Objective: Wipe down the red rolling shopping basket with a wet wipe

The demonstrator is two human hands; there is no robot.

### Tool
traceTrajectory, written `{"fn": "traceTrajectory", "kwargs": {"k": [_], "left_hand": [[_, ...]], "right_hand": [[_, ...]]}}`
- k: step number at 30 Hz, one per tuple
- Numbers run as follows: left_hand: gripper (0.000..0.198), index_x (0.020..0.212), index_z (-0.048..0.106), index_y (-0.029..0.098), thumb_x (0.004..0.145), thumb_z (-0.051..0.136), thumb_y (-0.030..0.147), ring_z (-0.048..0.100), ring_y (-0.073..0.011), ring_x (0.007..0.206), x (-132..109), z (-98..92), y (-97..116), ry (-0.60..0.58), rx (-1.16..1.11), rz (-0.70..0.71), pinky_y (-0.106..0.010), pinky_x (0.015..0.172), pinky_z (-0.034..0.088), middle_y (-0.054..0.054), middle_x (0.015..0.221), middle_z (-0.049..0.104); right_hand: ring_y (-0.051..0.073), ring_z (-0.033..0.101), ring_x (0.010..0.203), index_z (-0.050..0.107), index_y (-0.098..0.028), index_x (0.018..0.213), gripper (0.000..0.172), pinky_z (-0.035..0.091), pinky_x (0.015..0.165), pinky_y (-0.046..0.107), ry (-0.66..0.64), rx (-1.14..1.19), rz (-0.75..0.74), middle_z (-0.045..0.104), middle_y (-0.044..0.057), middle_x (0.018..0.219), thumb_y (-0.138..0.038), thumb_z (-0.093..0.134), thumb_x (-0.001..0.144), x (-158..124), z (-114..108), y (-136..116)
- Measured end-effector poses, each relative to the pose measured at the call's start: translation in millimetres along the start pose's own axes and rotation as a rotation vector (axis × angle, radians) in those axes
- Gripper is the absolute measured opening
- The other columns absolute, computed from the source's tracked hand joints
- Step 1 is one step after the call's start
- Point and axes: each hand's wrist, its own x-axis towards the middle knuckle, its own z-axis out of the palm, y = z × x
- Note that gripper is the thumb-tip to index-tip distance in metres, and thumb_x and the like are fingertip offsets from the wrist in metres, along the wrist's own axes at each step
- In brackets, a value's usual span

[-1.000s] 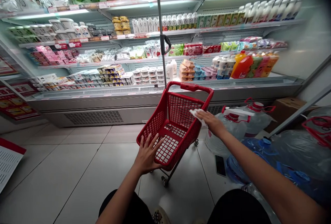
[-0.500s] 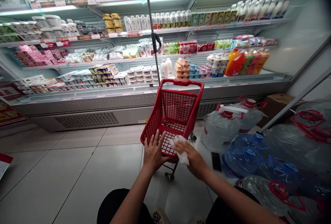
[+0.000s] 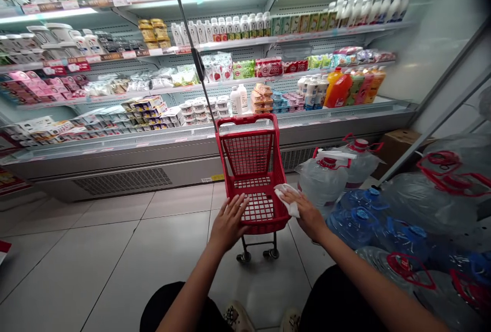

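A small red plastic shopping cart stands upright in front of me, its basket showing bare grid floor and walls. My left hand rests at the near left corner of the basket rim, its fingers stretched out. At the right side of the rim, my right hand presses a crumpled white wipe against the cart. Part of the wipe sticks out past the fingers toward the basket.
Behind the cart runs an open refrigerated display case stocked with dairy and drinks. Large clear water jugs and blue water jugs crowd the floor at right. A cardboard box sits behind them. Pale floor tiles extend left.
The cart has turned to face me more squarely. My right hand has moved right with the wipe, from the near edge to the right rim. The phone on the floor is now hidden.
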Motion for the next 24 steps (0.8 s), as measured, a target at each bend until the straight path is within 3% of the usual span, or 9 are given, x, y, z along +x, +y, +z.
{"fn": "traceTrajectory", "kwargs": {"k": [4,8,12,16,18,21,24], "left_hand": [[0.076,0.164,0.026,0.03,0.099,0.059,0.051,0.031,-0.023,0.157,10.7,7.2,-6.4,-0.005,0.041,0.056,-0.046,0.131,0.023,-0.001,0.169,0.034],[0.08,0.167,0.017,0.027,0.1,0.057,0.047,0.033,-0.0241,0.155,14.3,27.2,25.4,0.071,0.044,-0.065,-0.048,0.131,0.025,-0.002,0.169,0.034],[0.082,0.167,-0.004,0.02,0.103,0.048,0.026,0.034,-0.023,0.155,14.7,41.4,62.2,0.151,0.004,-0.15,-0.048,0.13,0.027,-0.007,0.168,0.034],[0.086,0.165,-0.014,0.013,0.1,0.042,0.017,0.034,-0.0245,0.155,16.9,39.1,79.8,0.181,-0.074,-0.146,-0.048,0.128,0.03,-0.014,0.17,0.028],[0.089,0.166,-0.009,0.013,0.1,0.048,0.028,0.03,-0.0246,0.157,21.2,31.0,72.0,0.126,-0.119,-0.038,-0.046,0.129,0.027,-0.012,0.171,0.024],[0.094,0.168,0.009,0.024,0.095,0.059,0.058,0.023,-0.0252,0.159,35.8,14.6,36.4,0.018,-0.122,0.122,-0.044,0.131,0.021,-0.005,0.173,0.02],[0.097,0.165,0.023,0.03,0.087,0.061,0.074,0.02,-0.0313,0.16,56.5,2.3,-9.2,-0.034,-0.053,0.068,-0.052,0.131,0.015,-0.002,0.172,0.026]], "right_hand": [[0.022,0.035,0.154,0.03,-0.032,0.164,0.067,0.029,0.128,0.052,0.087,-0.02,0.131,0.049,0.002,0.16,-0.015,0.04,0.1,-16.3,9.6,-8.6],[0.024,0.03,0.156,0.02,-0.03,0.167,0.067,0.026,0.129,0.052,0.089,-0.061,0.188,0.041,0.004,0.165,-0.019,0.039,0.104,-35.5,18.8,-51.5],[0.026,0.03,0.156,0.011,-0.028,0.168,0.072,0.033,0.127,0.053,0.07,0.017,0.134,0.036,0.006,0.167,-0.019,0.04,0.103,-29.0,38.1,-102.0],[0.026,0.035,0.154,0.01,-0.026,0.168,0.074,0.036,0.126,0.052,0.093,0.094,0.074,0.041,0.008,0.165,-0.022,0.045,0.103,-19.2,43.8,-117.0],[0.025,0.036,0.153,0.013,-0.029,0.168,0.071,0.034,0.127,0.051,0.043,0.096,0.035,0.044,0.005,0.163,-0.023,0.044,0.104,-23.4,34.9,-107.3],[0.023,0.034,0.154,0.017,-0.032,0.167,0.066,0.028,0.129,0.05,-0.029,0.062,0.04,0.044,0.001,0.163,-0.024,0.041,0.106,-38.3,15.3,-81.2],[0.023,0.034,0.154,0.022,-0.035,0.166,0.062,0.026,0.13,0.05,-0.012,0.015,0.123,0.043,0.0,0.164,-0.027,0.04,0.107,-54.0,0.8,-52.1]]}}
